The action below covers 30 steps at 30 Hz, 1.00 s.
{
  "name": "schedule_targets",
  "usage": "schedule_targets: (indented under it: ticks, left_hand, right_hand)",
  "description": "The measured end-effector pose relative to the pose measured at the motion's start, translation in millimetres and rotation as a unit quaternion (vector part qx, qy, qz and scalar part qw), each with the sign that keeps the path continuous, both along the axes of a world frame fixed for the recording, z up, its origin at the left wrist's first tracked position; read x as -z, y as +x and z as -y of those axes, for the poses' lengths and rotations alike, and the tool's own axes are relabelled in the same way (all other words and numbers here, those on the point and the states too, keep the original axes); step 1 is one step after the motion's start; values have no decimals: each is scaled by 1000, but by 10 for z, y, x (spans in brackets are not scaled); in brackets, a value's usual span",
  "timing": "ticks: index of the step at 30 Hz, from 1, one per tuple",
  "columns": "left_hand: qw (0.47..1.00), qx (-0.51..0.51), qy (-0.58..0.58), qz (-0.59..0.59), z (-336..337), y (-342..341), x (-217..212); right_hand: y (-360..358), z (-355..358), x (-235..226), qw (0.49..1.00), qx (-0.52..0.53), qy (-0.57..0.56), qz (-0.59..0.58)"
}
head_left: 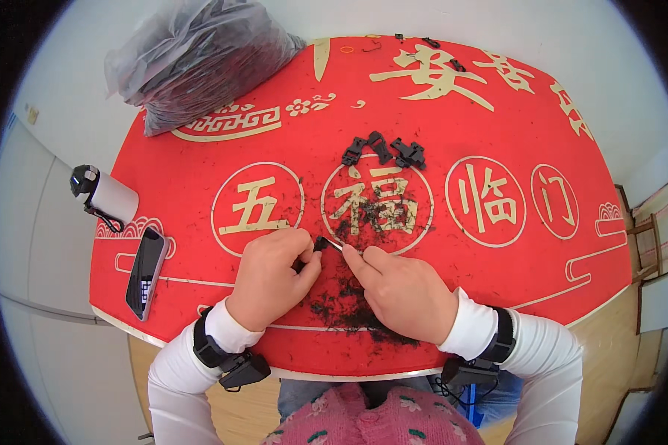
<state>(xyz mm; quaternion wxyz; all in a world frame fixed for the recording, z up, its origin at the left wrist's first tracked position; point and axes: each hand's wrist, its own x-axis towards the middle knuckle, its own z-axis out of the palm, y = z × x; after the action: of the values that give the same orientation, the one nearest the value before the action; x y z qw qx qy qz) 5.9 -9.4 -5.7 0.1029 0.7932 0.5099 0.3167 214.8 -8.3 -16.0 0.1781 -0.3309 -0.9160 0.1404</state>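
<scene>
My left hand point(272, 278) is closed, pinching a small black plastic part point(321, 243) between thumb and fingers; most of the part is hidden. My right hand point(404, 291) is closed around a slim knife, its silvery blade point(334, 244) pointing left and touching or nearly touching the part. The handle is hidden in my palm. Black shavings point(345, 300) lie scattered beneath and between my hands and further up the red tablecloth. Beyond them sits a small group of black plastic parts point(382, 150), clip-like in shape.
The red tablecloth point(497, 285) with gold patterns covers the table. A plastic bag of dark contents point(208, 63) stands at the far left. A white bottle with black lid point(111, 196) and a phone point(147, 273) are at the left edge. Small black pieces point(456, 65) lie far back.
</scene>
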Motion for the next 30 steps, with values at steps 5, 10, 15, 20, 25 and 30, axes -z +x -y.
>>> schedule_targets:
  ticks: [5,10,15,20,25,30]
  left_hand:
    - [1000,3,13,0,-6,3,-2]
    - [1000,-1,16,-13,-3,-22,0]
    - [987,-3,-109,116,43,-53,-8]
    - [937,53,-195,286,69,-25,29]
    - [906,84,-288,299,89,-49,45]
    - [919,126,-269,261,78,-34,-42]
  right_hand:
    - [-10,6,0,1000,-7,19,22]
    - [15,-22,16,1000,-3,-2,-8]
    - [124,-121,50,973,34,-91,-209]
    - [150,-118,-69,820,88,-338,-453]
    - [144,-137,3,703,80,-462,-535]
    - [111,-134,-121,770,49,-491,-406]
